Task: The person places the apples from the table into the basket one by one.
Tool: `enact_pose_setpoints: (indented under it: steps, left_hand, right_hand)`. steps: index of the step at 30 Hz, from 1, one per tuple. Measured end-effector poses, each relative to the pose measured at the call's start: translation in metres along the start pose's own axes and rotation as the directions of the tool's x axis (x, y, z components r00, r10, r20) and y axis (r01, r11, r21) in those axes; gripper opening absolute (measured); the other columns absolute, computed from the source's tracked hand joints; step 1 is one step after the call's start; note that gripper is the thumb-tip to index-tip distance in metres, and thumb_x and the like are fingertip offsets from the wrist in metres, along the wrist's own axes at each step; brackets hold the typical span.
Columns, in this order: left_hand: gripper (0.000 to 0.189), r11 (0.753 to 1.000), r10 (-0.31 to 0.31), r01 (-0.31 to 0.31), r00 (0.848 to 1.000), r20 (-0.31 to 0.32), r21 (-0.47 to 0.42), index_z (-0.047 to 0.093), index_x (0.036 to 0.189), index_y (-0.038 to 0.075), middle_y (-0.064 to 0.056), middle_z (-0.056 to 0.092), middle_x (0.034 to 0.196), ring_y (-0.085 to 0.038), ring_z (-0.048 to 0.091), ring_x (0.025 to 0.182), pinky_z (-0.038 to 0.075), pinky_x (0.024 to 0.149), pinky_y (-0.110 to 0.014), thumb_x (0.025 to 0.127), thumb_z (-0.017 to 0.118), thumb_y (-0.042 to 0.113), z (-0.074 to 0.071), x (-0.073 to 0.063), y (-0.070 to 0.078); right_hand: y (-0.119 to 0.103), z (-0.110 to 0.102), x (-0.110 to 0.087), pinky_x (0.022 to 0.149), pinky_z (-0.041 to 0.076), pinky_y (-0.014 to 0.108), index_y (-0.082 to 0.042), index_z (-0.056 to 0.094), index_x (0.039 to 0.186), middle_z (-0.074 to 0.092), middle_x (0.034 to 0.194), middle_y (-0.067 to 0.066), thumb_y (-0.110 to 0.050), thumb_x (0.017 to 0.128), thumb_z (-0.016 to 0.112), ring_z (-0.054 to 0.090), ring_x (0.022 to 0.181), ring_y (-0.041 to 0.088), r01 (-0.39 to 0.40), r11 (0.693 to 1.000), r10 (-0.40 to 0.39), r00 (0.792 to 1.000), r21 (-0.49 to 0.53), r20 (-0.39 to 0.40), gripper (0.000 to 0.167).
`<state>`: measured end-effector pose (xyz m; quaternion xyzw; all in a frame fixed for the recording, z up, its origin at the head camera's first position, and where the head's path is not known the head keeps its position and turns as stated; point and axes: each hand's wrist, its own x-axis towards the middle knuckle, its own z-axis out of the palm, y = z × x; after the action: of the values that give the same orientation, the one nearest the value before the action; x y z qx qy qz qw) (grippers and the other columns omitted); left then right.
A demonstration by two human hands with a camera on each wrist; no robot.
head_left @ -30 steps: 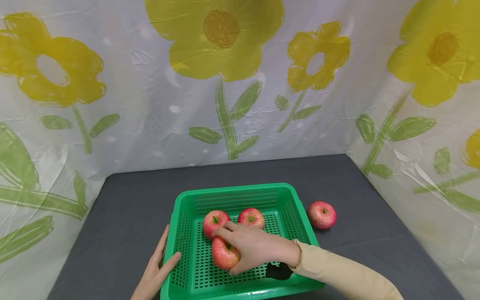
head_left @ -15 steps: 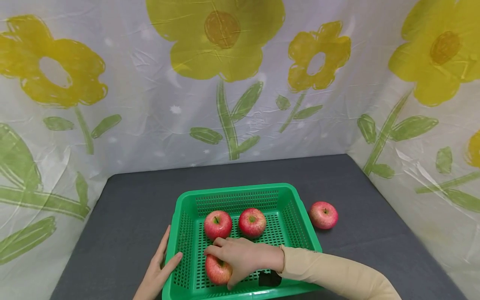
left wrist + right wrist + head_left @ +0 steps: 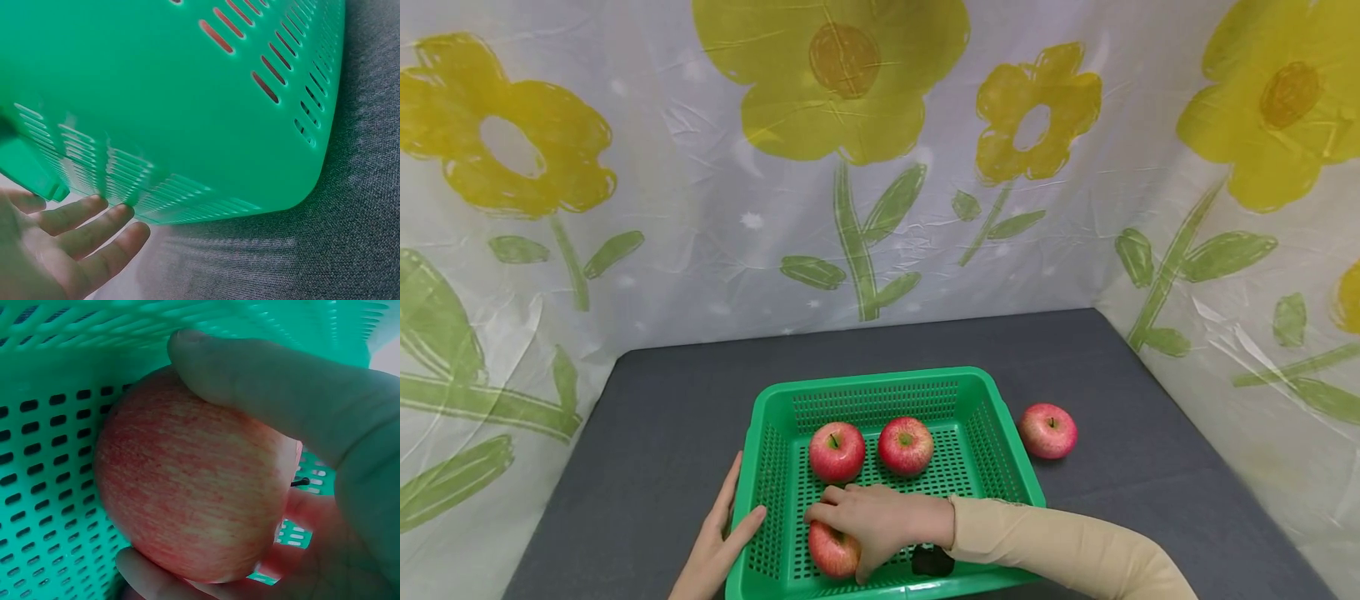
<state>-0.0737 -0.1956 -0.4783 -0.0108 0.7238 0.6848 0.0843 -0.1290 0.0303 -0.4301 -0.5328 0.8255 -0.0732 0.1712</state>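
1. A red apple point(image 3: 829, 554) is gripped by the right hand point(image 3: 874, 521); it is clasped between the thumb and the curled fingers, and its dark stem point(image 3: 300, 482) can be seen near the palm in the right wrist view
2. The gripped fruit is held low inside a green basket point(image 3: 865, 380), in the near left part; whether it is borne by the perforated floor cannot be told
3. The left edge of the basket is touched by the left hand point(image 3: 718, 542), whose thumb is laid over the rim while the other fingers are extended outside the wall; thumb and fingers are kept apart, with the rim between
4. Two more apples are contained in the basket, beyond the right hand: a left rear apple point(image 3: 837, 452) and a right rear apple point(image 3: 906, 447), set side by side with a narrow gap
5. An outer apple point(image 3: 1048, 432) is placed on the dark tabletop point(image 3: 677, 417), just beside the basket's right wall
6. The right forearm is covered by a beige sleeve point(image 3: 1052, 542)
7. The table is backed by a pale sheet point(image 3: 715, 208) printed with yellow flowers
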Motion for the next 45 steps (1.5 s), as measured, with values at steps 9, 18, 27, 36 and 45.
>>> enact_pose_setpoints:
  steps: [9,18,27,36,45]
  left_hand:
    - [0.073,1.0,0.001,-0.001,1.0,0.007,-0.01,-0.006,0.149,0.03,-0.007,-0.002,0.155,-0.034,0.017,0.135,0.049,0.091,-0.037,0.099,0.047,0.024,0.0,-0.001,0.0]
    - [0.074,0.999,0.024,-0.023,0.999,0.025,-0.033,-0.009,0.149,0.025,-0.01,-0.004,0.155,-0.036,0.014,0.135,0.047,0.094,-0.04,0.099,0.046,0.022,-0.001,-0.002,0.001]
    - [0.074,0.999,0.015,-0.015,1.0,0.022,-0.029,-0.008,0.149,0.027,-0.01,-0.004,0.155,-0.037,0.015,0.136,0.047,0.094,-0.042,0.099,0.046,0.022,0.0,-0.001,0.001]
    - [0.075,1.0,0.004,-0.003,1.0,0.02,-0.016,-0.009,0.149,0.026,-0.011,-0.006,0.155,-0.041,0.011,0.136,0.042,0.098,-0.048,0.099,0.046,0.024,0.0,0.0,0.002]
    - [0.075,1.0,-0.007,0.008,1.0,0.025,-0.015,-0.01,0.149,0.026,-0.009,-0.008,0.155,-0.041,0.007,0.137,0.039,0.101,-0.047,0.099,0.046,0.026,0.0,-0.001,0.004]
  right_hand:
    - [0.002,0.003,0.002,0.063,0.041,0.011,-0.02,0.046,0.127,0.048,0.11,-0.007,-0.025,0.057,0.09,0.047,0.09,0.005,-0.011,1.0,0.011,1.0,-0.01,0.004,0.083]
    - [0.001,0.005,0.002,0.067,0.045,0.014,-0.019,0.041,0.128,0.045,0.112,-0.004,-0.022,0.055,0.092,0.047,0.091,0.008,-0.046,0.999,0.046,0.999,0.019,0.027,0.089]
    - [-0.001,-0.007,-0.006,0.059,0.044,0.013,-0.019,0.039,0.135,0.044,0.119,-0.004,-0.028,0.056,0.091,0.048,0.099,0.008,-0.087,0.995,0.088,0.996,-0.049,0.012,0.095]
    - [0.004,-0.05,-0.047,0.082,0.048,0.021,-0.011,0.047,0.133,0.052,0.124,0.0,-0.033,0.078,0.075,0.051,0.109,0.012,-0.095,0.995,0.089,0.973,-0.02,-0.212,0.066]
    - [0.034,-0.07,-0.111,0.074,0.052,0.027,-0.011,0.057,0.121,0.056,0.119,0.001,-0.019,0.086,0.066,0.057,0.101,0.013,-0.223,0.965,0.263,0.798,0.141,-0.543,0.037]
